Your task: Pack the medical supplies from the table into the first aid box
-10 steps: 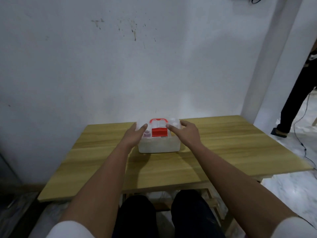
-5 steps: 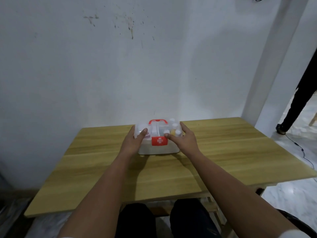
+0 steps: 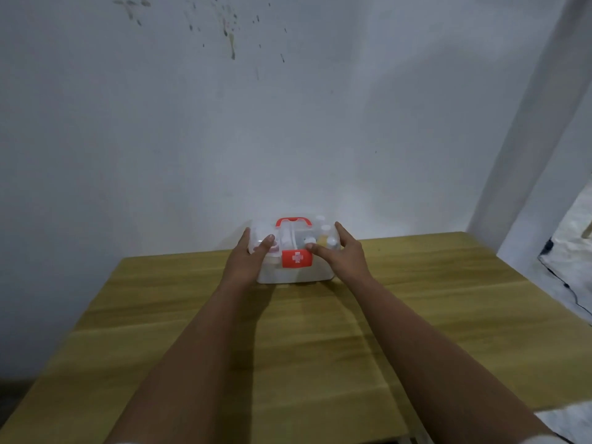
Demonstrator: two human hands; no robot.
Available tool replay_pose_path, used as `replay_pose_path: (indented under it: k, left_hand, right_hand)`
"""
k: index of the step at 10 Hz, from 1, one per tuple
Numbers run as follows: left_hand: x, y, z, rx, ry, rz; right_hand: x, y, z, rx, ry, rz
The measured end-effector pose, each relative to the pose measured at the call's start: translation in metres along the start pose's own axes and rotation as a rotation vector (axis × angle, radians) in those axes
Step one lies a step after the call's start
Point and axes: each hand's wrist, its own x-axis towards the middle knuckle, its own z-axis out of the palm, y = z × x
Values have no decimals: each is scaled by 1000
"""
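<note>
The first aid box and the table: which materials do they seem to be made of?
First aid box: probably translucent plastic, since items inside show faintly; its latch and handle look opaque red plastic. Table: wood or wood-look laminate, matte, with visible grain stripes.

Dim, soft, slightly blurred; arm shadows on table (image 3: 448, 299); wide-angle edge bending.

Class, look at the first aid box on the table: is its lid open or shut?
Shut. The clear lid lies flat over the first aid box, and the red latch sits down over the front. Whether it has clicked locked, cannot tell.
</note>
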Motion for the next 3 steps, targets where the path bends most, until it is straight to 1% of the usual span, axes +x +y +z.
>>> replay_pose_path:
  k: [2,3]
  left_hand:
    - [23,-4,3,45,-18,24]
    - [19,2,7,37,57,8]
  right_hand:
    - [23,5,-2,25,-17,27]
    - [19,2,0,-46,-20,3]
